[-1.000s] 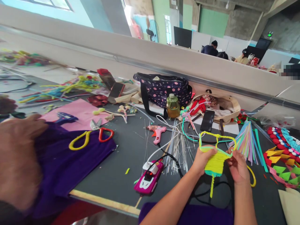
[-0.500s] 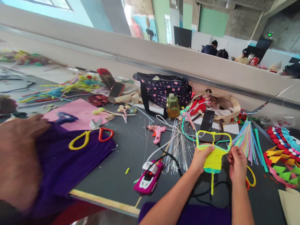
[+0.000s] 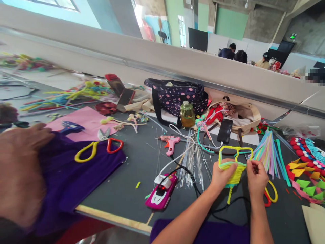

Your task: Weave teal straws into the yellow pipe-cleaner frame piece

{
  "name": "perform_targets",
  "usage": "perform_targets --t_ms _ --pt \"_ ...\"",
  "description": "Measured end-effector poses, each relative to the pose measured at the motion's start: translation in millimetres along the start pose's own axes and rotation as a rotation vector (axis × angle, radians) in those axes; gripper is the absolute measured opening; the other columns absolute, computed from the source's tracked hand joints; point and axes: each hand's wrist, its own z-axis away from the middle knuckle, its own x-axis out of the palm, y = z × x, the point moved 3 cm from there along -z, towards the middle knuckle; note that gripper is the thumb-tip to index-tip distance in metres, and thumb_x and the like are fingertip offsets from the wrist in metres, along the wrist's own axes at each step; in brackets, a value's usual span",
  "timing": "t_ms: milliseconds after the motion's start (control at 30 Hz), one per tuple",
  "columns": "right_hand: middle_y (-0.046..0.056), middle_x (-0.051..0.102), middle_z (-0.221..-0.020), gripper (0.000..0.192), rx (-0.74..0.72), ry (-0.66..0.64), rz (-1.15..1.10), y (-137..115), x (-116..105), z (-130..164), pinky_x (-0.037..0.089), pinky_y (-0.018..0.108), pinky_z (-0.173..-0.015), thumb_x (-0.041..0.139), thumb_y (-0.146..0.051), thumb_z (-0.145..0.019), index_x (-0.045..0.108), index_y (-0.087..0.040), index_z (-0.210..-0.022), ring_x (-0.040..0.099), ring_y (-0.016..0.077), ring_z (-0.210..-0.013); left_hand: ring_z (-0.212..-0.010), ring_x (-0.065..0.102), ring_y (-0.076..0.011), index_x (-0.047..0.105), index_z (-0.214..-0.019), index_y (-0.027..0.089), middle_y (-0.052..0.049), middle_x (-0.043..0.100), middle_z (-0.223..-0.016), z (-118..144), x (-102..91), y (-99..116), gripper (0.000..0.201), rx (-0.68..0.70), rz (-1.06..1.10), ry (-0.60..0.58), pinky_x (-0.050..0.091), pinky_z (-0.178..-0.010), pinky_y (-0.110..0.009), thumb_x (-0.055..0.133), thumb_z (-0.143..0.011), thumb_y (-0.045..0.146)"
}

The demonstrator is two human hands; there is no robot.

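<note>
Where the dark table [image 3: 142, 159] spreads widest, cluttered from end to end: purple cloth [image 3: 76, 176] at the near left under a co-worker's blurred hand [image 3: 20, 169], yellow-and-red scissors [image 3: 98, 149] lying on that cloth, pink paper [image 3: 83, 122] just beyond. Farther back, against the low wall, a polka-dot bag [image 3: 177, 95] and a beige tote [image 3: 241, 117], with a small yellowish jar [image 3: 187, 115] between them and a black phone [image 3: 224, 131] propped by the tote. Toward the middle, a bundle of thin wires [image 3: 194, 159], a pink glue gun [image 3: 171, 144], and a pink toy car [image 3: 162, 191] near the front edge. At the right, a fan of pastel strips [image 3: 266, 154] and coloured paper triangles [image 3: 304, 176].

Above the table's near right, held off the surface, a yellow-green pipe-cleaner piece [image 3: 235, 162]: looped frame on top, woven body below, thin tail hanging toward the wearer. Long axis running away from the body, roughly upright in the view. Left hand [image 3: 223, 176] curled closed around the woven body from the left side, thumb on top. Right hand [image 3: 256, 178] just beside it on the right, fingertips pinched shut on the frame's right edge where a strand crosses. Both hands touching the piece, the left carrying most of it, the right working only the rim. Behind the right hand, a second pair of yellow-and-red scissor handles [image 3: 270, 195] flat on the table.
</note>
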Motion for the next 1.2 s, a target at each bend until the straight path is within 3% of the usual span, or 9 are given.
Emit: perform_targets --t_ms 133,333,533,733,1067,1200 --pt "0.002 0.06 -0.067 0.036 0.066 -0.01 -0.107 4 -1 -1 0.042 0.025 -0.058 0.064 -0.053 -0.076 0.064 -0.016 -0.076 0.053 0.0139 -0.061 -0.054 0.053 -0.0127 0.071 -0.072 0.013 -0.002 0.063 -0.06 -1 -0.2 -2 0.024 -0.062 0.074 -0.002 0.044 -0.054 -0.024 0.077 -0.061 0.033" --pt "-0.006 0.048 -0.053 0.032 0.389 -0.093 -0.566 11 3 -4 0.029 0.019 -0.041 0.075 -0.045 -0.067 0.06 -0.017 -0.07 0.041 0.0073 -0.046 -0.053 0.058 -0.015 0.07 -0.071 0.013 -0.002 0.063 -0.058 -4 -0.7 -6 0.025 -0.187 0.202 0.014 0.047 -0.054 -0.027 0.079 -0.056 0.031" --pt "-0.007 0.048 -0.052 0.027 0.563 -0.18 -0.826 14 7 -5 0.028 0.016 -0.038 0.079 -0.037 -0.064 0.061 -0.017 -0.07 0.039 0.0048 -0.044 -0.054 0.06 -0.0163 0.068 -0.071 0.013 -0.002 0.065 -0.059 -6 0.1 -7 0.025 -0.27 0.296 0.002 0.048 -0.056 -0.028 0.08 -0.054 0.028" --pt "-0.007 0.051 -0.058 0.028 0.675 -0.287 -0.989 12 10 -3 0.028 0.014 -0.036 0.078 -0.032 -0.065 0.055 -0.017 -0.063 0.038 0.0027 -0.045 -0.056 0.062 -0.0176 0.067 -0.072 0.012 -0.005 0.067 -0.062 -7 0.7 -9 0.028 -0.309 0.328 -0.01 0.048 -0.058 -0.028 0.081 -0.053 0.027" --pt "-0.008 0.04 -0.059 0.031 0.783 -0.452 -1.13 4 11 -2 0.028 0.012 -0.036 0.079 -0.028 -0.063 0.05 -0.018 -0.065 0.033 0.0024 -0.046 -0.055 0.063 -0.0177 0.065 -0.071 0.012 -0.005 0.067 -0.062 -9 2.8 -16 0.026 -0.4 0.435 -0.039 0.049 -0.055 -0.028 0.08 -0.053 0.024" --pt "-0.008 0.034 -0.059 0.034 0.759 -0.536 -1.143 2 11 -1 0.026 0.013 -0.035 0.077 -0.029 -0.063 0.044 -0.02 -0.063 0.03 0.0035 -0.046 -0.056 0.064 -0.0181 0.065 -0.071 0.012 -0.006 0.068 -0.064 -9 4.1 -18 0.025 -0.455 0.482 -0.08 0.05 -0.057 -0.029 0.079 -0.054 0.022"
